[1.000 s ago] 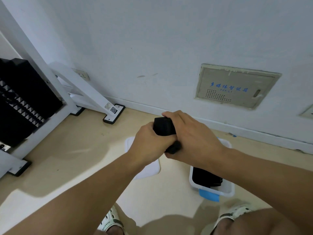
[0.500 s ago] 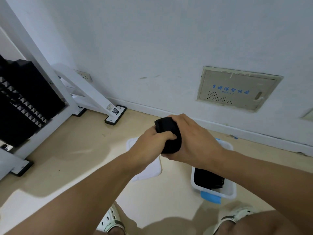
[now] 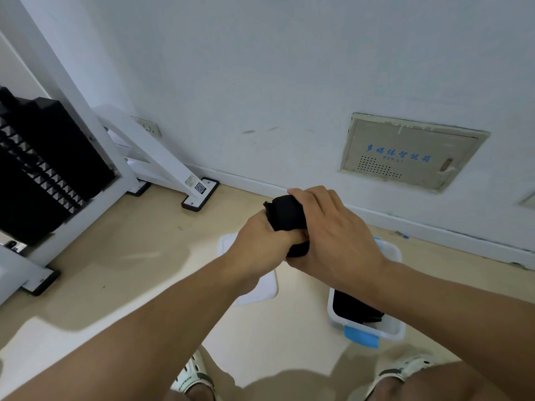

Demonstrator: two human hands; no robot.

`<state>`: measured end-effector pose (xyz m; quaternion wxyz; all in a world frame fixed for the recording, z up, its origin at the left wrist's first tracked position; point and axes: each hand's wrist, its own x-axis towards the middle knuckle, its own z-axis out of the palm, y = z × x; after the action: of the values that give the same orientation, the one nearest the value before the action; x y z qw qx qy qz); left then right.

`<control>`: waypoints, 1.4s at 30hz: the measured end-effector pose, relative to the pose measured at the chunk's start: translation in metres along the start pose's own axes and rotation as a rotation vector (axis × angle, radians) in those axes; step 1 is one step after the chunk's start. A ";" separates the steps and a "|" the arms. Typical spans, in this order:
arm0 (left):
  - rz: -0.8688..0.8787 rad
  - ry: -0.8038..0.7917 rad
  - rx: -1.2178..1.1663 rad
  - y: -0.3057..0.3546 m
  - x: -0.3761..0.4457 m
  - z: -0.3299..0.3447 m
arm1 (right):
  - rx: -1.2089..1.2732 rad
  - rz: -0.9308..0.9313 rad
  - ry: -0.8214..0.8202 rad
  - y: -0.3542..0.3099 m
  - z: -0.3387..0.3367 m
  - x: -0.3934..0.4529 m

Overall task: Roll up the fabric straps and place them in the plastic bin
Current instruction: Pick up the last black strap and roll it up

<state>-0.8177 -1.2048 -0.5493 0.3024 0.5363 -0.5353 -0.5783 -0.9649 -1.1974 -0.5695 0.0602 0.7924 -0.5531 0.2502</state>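
A black fabric strap [image 3: 286, 217], rolled into a thick bundle, is held in mid-air between both hands. The left hand [image 3: 260, 244] is curled round its lower left side, and the right hand [image 3: 333, 235] is wrapped over its top and right side; both are closed tightly on it. The roll's long axis is tilted, running from upper left down toward the right palm. The plastic bin [image 3: 390, 331] is seen on the floor [image 3: 144, 256] below and to the right of the hands, nearer the right arm, with dark straps already inside. A white lid [image 3: 260, 293] lies just left of it. The bin's opening is judged to be unobstructed from above.
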 end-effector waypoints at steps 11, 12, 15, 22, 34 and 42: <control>-0.091 -0.081 -0.199 0.003 0.000 0.001 | 0.057 0.072 -0.187 0.002 -0.017 0.008; -0.103 -0.072 -0.218 0.002 0.000 0.001 | 0.114 0.086 -0.229 0.002 -0.018 0.008; -0.132 -0.039 -0.236 -0.001 0.001 0.000 | 0.280 0.126 -0.328 0.006 -0.023 0.009; -0.100 0.013 -0.189 -0.005 0.006 -0.001 | 0.908 0.524 -0.380 0.029 -0.030 0.013; -0.100 0.019 -0.092 -0.009 0.013 0.009 | 1.178 0.793 -0.559 0.046 -0.019 0.008; 0.072 0.157 0.053 -0.011 0.012 0.017 | 1.213 0.700 -0.533 0.046 -0.024 0.008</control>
<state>-0.8345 -1.2081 -0.5654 0.3499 0.5682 -0.5441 -0.5086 -1.0122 -1.2132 -0.5534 -0.6062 0.4981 -0.5338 0.3155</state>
